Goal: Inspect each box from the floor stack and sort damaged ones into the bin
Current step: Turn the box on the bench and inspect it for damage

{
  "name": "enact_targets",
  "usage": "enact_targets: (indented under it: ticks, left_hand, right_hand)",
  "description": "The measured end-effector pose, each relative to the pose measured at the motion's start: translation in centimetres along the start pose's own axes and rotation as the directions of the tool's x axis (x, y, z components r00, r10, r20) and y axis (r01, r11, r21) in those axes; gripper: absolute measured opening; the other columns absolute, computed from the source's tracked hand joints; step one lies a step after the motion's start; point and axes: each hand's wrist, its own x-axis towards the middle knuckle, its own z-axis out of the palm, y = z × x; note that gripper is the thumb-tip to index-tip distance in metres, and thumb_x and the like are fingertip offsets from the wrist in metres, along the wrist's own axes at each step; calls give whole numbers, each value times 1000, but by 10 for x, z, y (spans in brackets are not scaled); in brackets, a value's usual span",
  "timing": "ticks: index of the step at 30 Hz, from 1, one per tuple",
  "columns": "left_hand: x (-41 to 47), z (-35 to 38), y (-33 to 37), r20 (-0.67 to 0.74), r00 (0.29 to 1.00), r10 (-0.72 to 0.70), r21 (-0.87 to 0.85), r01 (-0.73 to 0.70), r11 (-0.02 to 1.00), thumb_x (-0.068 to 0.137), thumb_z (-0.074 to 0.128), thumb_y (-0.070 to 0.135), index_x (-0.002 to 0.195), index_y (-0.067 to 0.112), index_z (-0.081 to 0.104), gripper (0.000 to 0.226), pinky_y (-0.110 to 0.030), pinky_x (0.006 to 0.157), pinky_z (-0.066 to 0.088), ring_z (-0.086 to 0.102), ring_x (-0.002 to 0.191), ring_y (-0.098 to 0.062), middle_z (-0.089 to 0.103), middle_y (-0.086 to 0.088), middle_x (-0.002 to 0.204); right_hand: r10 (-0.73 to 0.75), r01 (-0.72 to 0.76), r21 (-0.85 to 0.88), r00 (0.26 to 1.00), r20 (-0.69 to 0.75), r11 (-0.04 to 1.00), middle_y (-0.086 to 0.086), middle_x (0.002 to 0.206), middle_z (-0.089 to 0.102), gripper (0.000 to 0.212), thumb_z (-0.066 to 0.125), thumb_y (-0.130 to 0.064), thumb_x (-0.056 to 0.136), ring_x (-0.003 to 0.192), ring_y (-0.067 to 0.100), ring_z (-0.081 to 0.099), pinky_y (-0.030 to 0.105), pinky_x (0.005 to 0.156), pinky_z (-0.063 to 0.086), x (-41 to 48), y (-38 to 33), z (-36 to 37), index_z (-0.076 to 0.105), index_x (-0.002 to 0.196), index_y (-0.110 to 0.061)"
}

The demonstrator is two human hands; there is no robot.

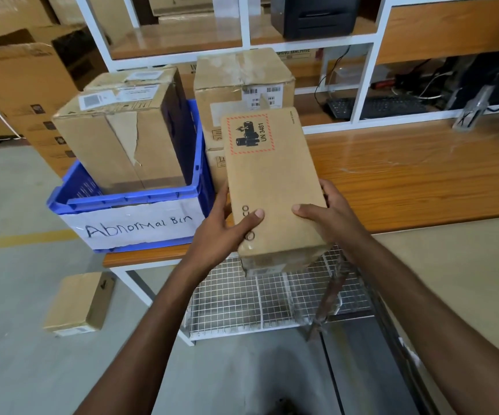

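Observation:
I hold a flat brown cardboard box [275, 181] with a red-bordered battery label reading UN 3481, above the front edge of the wooden table [406, 181]. My left hand [224, 232] grips its near left side, thumb on top. My right hand [329, 220] grips its near right side. To the left, a blue crate [128, 202] labelled "Abnormal Bin" stands on the table's end and holds a large carton [122, 139] with torn tape. One small brown box [77, 304] lies on the floor at the lower left.
Stacked cartons [242, 85] stand on the table behind the held box. A white shelf frame [364, 82] rises at the back with a keyboard [376, 107] and cables. A wire mesh shelf [266, 298] sits under the table. Large cartons [23, 85] line the left wall.

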Motion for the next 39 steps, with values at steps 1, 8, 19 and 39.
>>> enact_targets:
  ticks: [1, 8, 19, 39]
  left_hand:
    - [-1, 0, 0, 38, 999, 10, -27, -9, 1000, 86, 78, 62, 153, 59, 31, 82, -43, 108, 54, 60, 129, 0, 61, 25, 141]
    - [-2, 9, -4, -27, 997, 76, -85, -78, 993, 88, 78, 54, 155, 52, 34, 81, -49, 108, 53, 63, 127, -5, 63, 23, 140]
    - [-10, 9, -12, -45, 994, 98, -6, -99, 995, 87, 82, 53, 159, 54, 28, 90, -39, 111, 52, 56, 130, 6, 52, 25, 150]
    - [-31, 6, 23, -247, 950, 192, 68, -181, 981, 78, 80, 70, 146, 50, 48, 77, -39, 95, 61, 68, 111, 6, 71, 20, 128]
  right_hand:
    - [11, -13, 33, 998, 59, 999, -12, 132, 66, 89, 81, -41, 72, 113, 6, 67, 28, 87, 54, -2, -1, -3, 43, 152, -33]
    - [-3, 3, 12, 999, 32, 1000, -10, 135, 62, 98, 87, -28, 84, 118, 7, 64, 26, 89, 56, -4, -2, 4, 28, 162, -29]
    - [-115, 124, -94, 989, 98, 988, -24, 143, 50, 94, 89, -29, 83, 128, 2, 56, 42, 108, 54, -18, 2, 1, 34, 158, -40]
    - [-268, 262, -191, 963, -6, 946, -21, 138, 63, 78, 82, -63, 80, 123, 1, 63, 45, 101, 58, -42, -31, -10, 50, 148, -41]
